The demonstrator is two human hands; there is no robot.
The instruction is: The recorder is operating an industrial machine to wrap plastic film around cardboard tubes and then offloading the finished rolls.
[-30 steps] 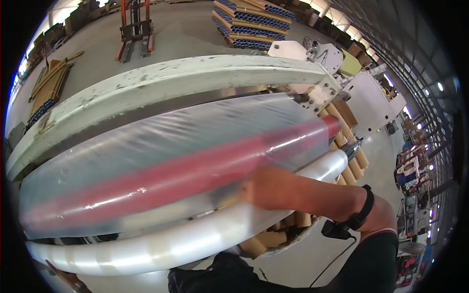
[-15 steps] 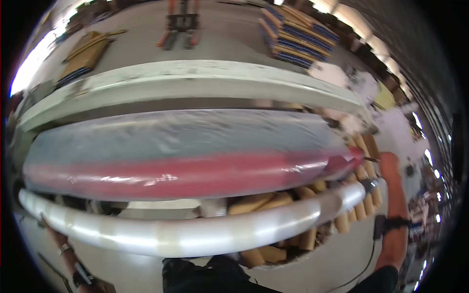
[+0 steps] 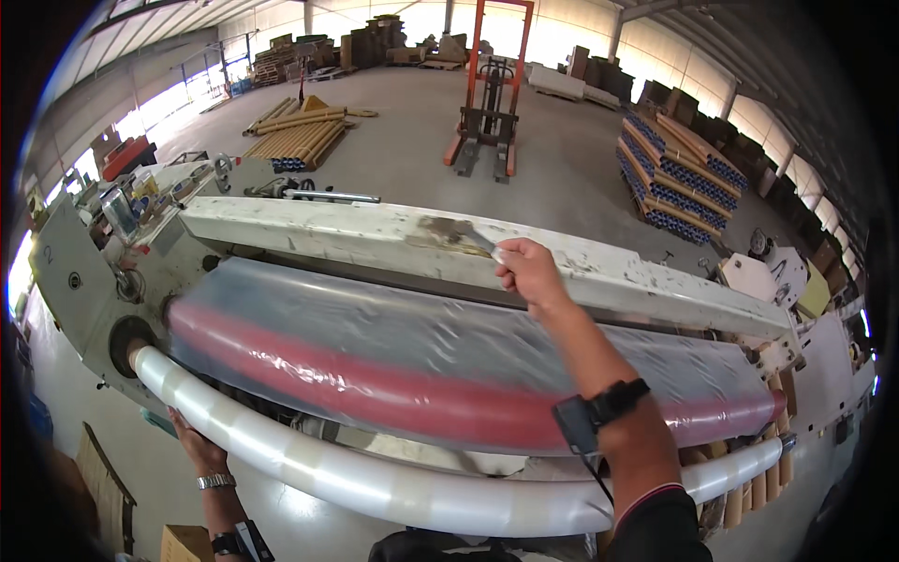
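Note:
My right hand (image 3: 527,272) is closed around a small scraper-like tool with a flat grey blade (image 3: 483,244). It is held over the white beam (image 3: 328,236), its tip by a brown smudged patch; whether it touches cannot be told. Below the beam lies a wide roller with clear film (image 3: 412,323) over its grey upper part and a red band (image 3: 393,398). My left hand (image 3: 198,448) rests with fingers stretched out against the near side of a long white film roll (image 3: 375,478), close to its left end.
A machine side frame (image 3: 80,281) holds the rolls at the left. Cardboard tubes (image 3: 749,501) stand below at the right. Beyond the beam are an orange lift truck (image 3: 487,122) and stacked tubes with blue ends (image 3: 679,178). A cardboard box (image 3: 187,543) sits at lower left.
The view has swung up and left. My right hand has moved from the red roller's right end to above the beam, tool in hand. My left hand stays by the white roll's left end.

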